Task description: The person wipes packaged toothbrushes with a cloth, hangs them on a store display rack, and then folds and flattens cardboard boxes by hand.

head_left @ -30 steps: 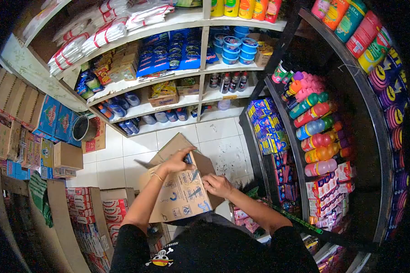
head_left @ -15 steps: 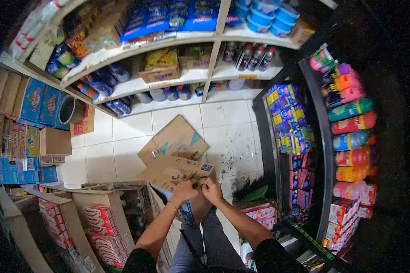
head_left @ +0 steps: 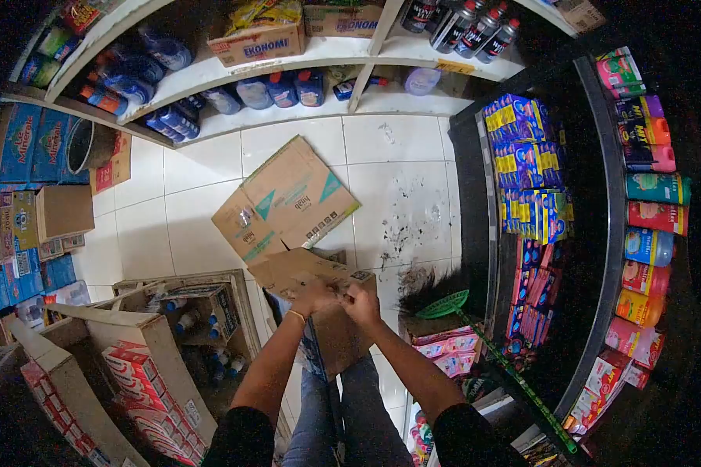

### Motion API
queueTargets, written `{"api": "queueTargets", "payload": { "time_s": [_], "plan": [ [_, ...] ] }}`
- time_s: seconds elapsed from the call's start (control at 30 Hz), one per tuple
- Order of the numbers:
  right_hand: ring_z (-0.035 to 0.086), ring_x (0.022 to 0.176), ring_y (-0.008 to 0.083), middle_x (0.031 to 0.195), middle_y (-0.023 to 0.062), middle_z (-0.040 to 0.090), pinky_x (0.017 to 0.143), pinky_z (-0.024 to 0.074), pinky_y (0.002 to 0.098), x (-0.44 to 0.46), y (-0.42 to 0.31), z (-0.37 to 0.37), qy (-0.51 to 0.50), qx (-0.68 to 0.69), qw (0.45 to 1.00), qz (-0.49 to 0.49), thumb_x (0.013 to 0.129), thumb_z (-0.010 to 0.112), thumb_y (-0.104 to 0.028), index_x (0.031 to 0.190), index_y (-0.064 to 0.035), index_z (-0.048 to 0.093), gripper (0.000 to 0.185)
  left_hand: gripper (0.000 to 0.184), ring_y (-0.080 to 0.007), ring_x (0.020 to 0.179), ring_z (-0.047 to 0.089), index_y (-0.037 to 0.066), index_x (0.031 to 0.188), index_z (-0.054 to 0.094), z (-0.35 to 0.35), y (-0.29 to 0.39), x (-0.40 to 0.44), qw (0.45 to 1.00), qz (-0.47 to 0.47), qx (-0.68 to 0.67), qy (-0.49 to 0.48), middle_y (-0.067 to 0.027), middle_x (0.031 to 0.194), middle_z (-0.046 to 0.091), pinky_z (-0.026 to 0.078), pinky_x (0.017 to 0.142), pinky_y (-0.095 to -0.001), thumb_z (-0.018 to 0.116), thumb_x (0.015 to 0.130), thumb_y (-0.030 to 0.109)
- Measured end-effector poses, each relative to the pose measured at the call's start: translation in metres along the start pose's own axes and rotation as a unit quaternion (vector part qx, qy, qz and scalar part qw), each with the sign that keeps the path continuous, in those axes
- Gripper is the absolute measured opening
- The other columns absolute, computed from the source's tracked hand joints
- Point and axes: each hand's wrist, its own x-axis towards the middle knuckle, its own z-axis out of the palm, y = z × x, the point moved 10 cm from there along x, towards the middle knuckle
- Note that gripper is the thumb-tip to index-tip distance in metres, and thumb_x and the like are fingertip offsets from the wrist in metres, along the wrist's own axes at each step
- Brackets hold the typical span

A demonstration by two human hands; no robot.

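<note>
A brown cardboard box [head_left: 339, 338] stands upright between the person's legs, its upper flap spread toward the shelves. My left hand [head_left: 317, 297] is at the box's top edge, fingers bent and smeared by motion. Close beside it on the right, my right hand [head_left: 360, 305] has its fingers pinched at the same edge. Whatever lies between the fingertips is too small to make out. Beyond the box, a flattened cardboard sheet [head_left: 296, 198] with green print lies on the tiled floor.
White shelves [head_left: 249, 74] with bottles and cartons run across the back. A dark rack [head_left: 611, 194] of packets and bottles stands right. A green fly swatter [head_left: 444, 303] leans near a black broom. Opened cartons of red packs [head_left: 152, 389] sit left; dark debris marks the floor tiles.
The view has tilted down, showing more floor and legs. The box has turned and sits lower, and my left hand has come from its far edge to beside my right hand.
</note>
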Motion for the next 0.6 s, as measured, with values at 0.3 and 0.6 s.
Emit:
{"api": "queueTargets", "payload": {
  "time_s": [0.3,0.6],
  "plan": [
    [0.053,0.102,0.0277,0.108,0.0126,0.054,0.086,0.0438,0.0382,0.024,-0.016,0.031,-0.200,-0.068,0.977,-0.027,0.067,0.067,-0.022,0.108,-0.0099,0.053,0.045,0.056,-0.0349,0.100,0.053,0.007,0.105,0.056,0.000,-0.029,-0.001,0.996,-0.036,0.079,0.034,-0.0180,0.106,0.057,0.041,0.087,-0.0430,0.067,0.062,0.041],
    [0.055,0.093,0.0330,0.103,0.0129,0.055,0.079,0.0455,0.0405,-0.010,0.015,0.048,-0.058,-0.119,0.979,-0.157,0.074,0.064,-0.026,0.099,-0.0055,0.055,0.033,0.017,-0.0346,0.082,0.059,0.004,0.083,0.059,-0.028,-0.040,-0.020,0.975,-0.065,0.137,0.161,-0.0201,0.083,0.061,0.048,0.071,-0.0430,0.058,0.073,0.018]
  ]
}}
